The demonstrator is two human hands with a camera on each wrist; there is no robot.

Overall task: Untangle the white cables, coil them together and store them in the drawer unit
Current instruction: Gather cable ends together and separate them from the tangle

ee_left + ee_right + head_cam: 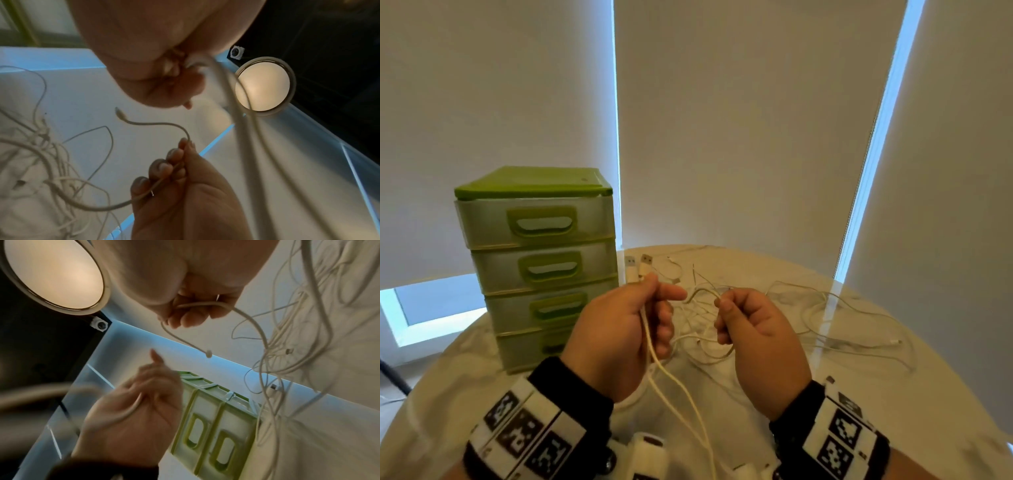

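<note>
Left hand [616, 337] raised over the desk [945, 387], fingers curled round two white USB cables [654, 349]; their plugs stick up past the thumb, the thin round leads hang down from the palm toward the near desk edge. Right hand [753, 337] just beside it, fingers closed on a single thin cable end [700, 293] that arches toward the left thumb. Beneath and beyond both hands: tangle of white cables [835, 325], loose loops spread across the round, pale, marbled desk. Drawer unit [541, 263] to the left, four translucent drawers, green lid and handles, all closed
</note>
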